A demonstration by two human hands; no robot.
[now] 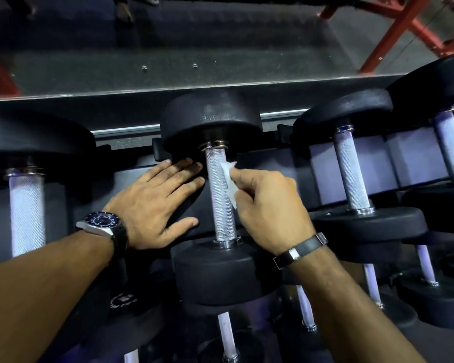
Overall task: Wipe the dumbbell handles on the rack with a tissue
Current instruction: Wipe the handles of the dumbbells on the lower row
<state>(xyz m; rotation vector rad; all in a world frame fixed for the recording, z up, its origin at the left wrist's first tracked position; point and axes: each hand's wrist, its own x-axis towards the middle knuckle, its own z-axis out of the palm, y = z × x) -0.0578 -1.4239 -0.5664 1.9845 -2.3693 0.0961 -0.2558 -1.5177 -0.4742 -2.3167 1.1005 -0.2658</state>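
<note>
The handle [220,195] of the middle dumbbell [215,205] is a rough silver bar, and its long axis runs from near to far, with one black weight at the far end and one at the near end. The dumbbell lies in the top row of the rack [323,158], in its own cradle. The white tissue [230,183] touches the right side of this handle, around its far half. The right hand [270,205] pinches the tissue with curled fingers and presses it against the bar from the right. It is the hand nearer to the work, so I judge that the next stroke must go along the bar, toward the near weight or around it. The left hand [157,203] lies flat and open, fingers straight, on the dark rack surface just left of the handle; the fingertips come close to the bar, but I cannot tell if they touch it. It wears a wristwatch [102,224]; the right wrist has a dark band [300,248]. Other dumbbells rest in the cradles on the left [26,210] and on the right [351,174], each with its handle pointing the same way, and more lie in a lower row, nearer to the camera.
</note>
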